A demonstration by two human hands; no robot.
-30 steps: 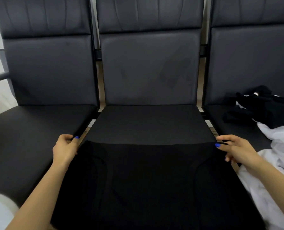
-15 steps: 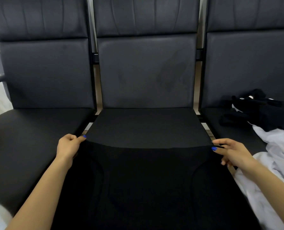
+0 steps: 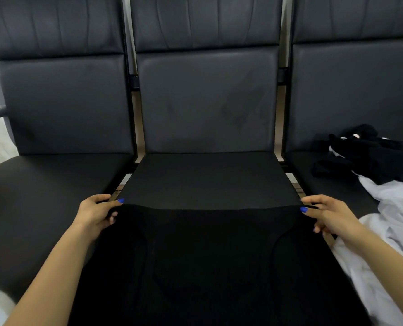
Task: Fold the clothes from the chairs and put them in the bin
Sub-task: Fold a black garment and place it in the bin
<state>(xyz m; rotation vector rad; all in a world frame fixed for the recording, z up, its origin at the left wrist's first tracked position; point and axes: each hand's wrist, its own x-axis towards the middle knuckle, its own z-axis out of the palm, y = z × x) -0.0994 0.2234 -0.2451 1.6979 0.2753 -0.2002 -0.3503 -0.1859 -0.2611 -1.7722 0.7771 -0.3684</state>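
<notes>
Both hands pinch black garment point(image 3: 207, 267) corners.

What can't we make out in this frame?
- Bin: not in the head view.
- Black garment: near end cut off by bottom edge; type unclear, dark on dark.
- White garment: runs off right edge.
- Black pile: item count unclear.
- Left hand, right hand: fingertips tucked under fabric.

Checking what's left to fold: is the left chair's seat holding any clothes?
No, the left chair shows only bare seat; the remaining clothes lie on the right chair.
</notes>
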